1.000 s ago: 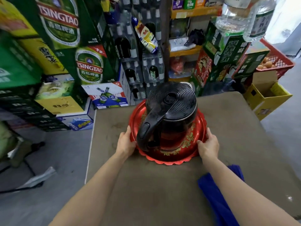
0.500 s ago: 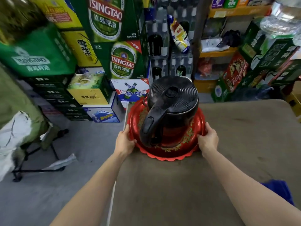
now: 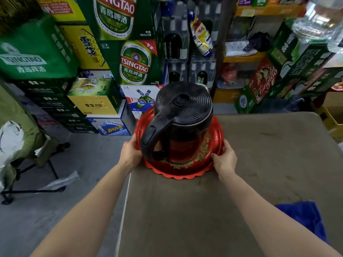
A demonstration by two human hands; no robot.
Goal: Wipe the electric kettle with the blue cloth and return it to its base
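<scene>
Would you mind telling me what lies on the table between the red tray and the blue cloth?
In the head view, only bare table and the person's right forearm lie between the red tray and the blue cloth.

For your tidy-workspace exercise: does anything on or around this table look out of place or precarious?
Yes. The red tray carrying the kettle pokes past the table's far-left corner, so it looks precarious. Both hands grip its rim. No spill or damage shows.

Red scalloped tray (image 3: 187, 175) on brown table (image 3: 259, 164), stacked beer cartons (image 3: 133, 62), bottle packs (image 3: 176, 45)
</scene>
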